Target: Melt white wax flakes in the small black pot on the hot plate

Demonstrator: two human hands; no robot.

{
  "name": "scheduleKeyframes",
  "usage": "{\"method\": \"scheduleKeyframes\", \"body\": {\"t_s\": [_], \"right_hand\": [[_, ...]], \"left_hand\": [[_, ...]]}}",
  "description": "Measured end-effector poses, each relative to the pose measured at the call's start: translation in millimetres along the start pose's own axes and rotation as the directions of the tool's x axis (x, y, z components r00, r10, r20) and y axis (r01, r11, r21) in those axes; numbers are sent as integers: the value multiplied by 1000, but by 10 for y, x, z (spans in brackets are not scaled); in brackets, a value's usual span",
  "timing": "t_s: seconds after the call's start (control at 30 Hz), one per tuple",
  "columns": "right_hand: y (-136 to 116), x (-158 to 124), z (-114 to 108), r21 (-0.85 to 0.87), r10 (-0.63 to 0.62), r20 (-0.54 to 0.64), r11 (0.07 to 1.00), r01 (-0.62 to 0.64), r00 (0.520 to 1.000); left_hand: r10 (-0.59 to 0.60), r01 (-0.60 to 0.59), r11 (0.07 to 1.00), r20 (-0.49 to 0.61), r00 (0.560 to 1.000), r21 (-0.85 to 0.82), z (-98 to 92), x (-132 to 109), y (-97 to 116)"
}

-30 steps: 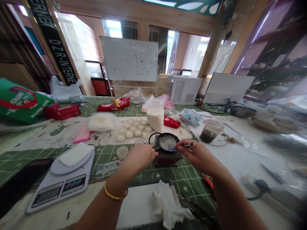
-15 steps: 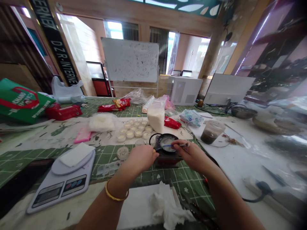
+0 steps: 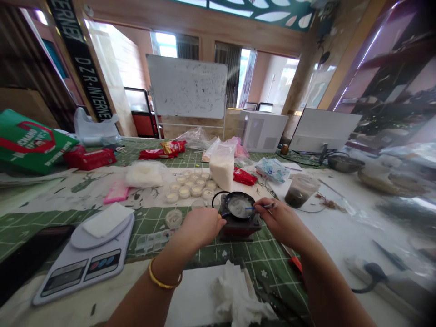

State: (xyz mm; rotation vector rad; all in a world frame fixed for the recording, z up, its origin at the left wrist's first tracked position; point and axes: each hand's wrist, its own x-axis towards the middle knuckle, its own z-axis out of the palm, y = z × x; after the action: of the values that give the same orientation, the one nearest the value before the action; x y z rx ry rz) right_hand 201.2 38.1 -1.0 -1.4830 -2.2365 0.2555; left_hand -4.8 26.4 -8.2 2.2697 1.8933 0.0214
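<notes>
My left hand [image 3: 204,227] is closed around the handle of a small black pan [image 3: 252,198], which sits on a dark reddish-brown box-shaped burner [image 3: 238,231]. Whitish, cloudy stuff [image 3: 240,207] covers the pan's bottom. In my right hand [image 3: 277,220] a thin blue stick [image 3: 250,208] is pinched, its tip inside the pan near the right rim. Left of the pan stand several small clear cups with pale cream filling [image 3: 185,191]. A lone clear cup [image 3: 173,218] and a clear compartment box [image 3: 151,241] lie beside my left forearm.
A bag of white granules [image 3: 222,168] stands behind the pan. To the left is a kitchen scale [image 3: 85,259] with a white slab [image 3: 108,220]. Crumpled tissue [image 3: 235,290] lies in front. A cup of dark liquid [image 3: 299,193] and a power strip [image 3: 361,268] are at right.
My right hand and the blue stick have moved right, toward the pan's right rim, showing more of the pan's inside. My left hand keeps its hold on the handle.
</notes>
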Motion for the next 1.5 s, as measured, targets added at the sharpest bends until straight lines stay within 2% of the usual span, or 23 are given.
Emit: {"method": "scheduleKeyframes", "body": {"t_s": [0.17, 0.33, 0.5, 0.7, 0.8, 0.87, 0.97, 1.03, 1.17, 1.33, 1.4, 1.5], "right_hand": [[-18, -21, 27, 136, -52, 65, 990, 43, 997], [8, -2, 11, 14, 2, 0, 1000, -2, 1000], [-3, -22, 19, 126, -52, 61, 991, 44, 997], [22, -4, 12, 32, -6, 23, 999, 5, 1000], [21, -14, 16, 120, -51, 65, 992, 43, 997], [15, -3, 37, 144, -52, 53, 989, 44, 997], [17, 12, 35, 65, -5, 10, 998, 5, 1000], [14, 0, 15, 37, 5, 20, 999, -6, 1000], [-5, -12, 41, 127, -58, 65, 991, 49, 996], [41, 18, 41, 29, -5, -15, 1000, 6, 1000], [50, -1, 4, 28, -3, 12, 1000, 3, 1000], [26, -18, 2, 118, -60, 78, 992, 51, 995]], "left_hand": [[5, -5, 1000, -5, 1000, 11, 13, 6, 7], [11, -11, 1000, -12, 1000, 13, 23, 8, 15], [9, -9, 1000, -3, 1000, 6, -7, -2, 22], [5, -5, 1000, -10, 1000, -6, -1, 7, 7], [1, -1, 1000, 4, 1000, -1, 5, 15, 2], [-7, 7, 1000, 13, 1000, -2, 4, 15, 3], [-13, 13, 1000, 11, 1000, -2, 3, 11, 11], [-3, 3, 1000, 8, 1000, -1, 3, 10, 19], [-12, 12, 1000, 20, 1000, -2, 3, 10, 31], [0, 0, 1000, 10, 1000, -4, 10, 17, 15], [5, -5, 1000, 12, 1000, 0, 10, 18, 9], [-7, 7, 1000, 20, 1000, -2, 2, 12, 12]]}}
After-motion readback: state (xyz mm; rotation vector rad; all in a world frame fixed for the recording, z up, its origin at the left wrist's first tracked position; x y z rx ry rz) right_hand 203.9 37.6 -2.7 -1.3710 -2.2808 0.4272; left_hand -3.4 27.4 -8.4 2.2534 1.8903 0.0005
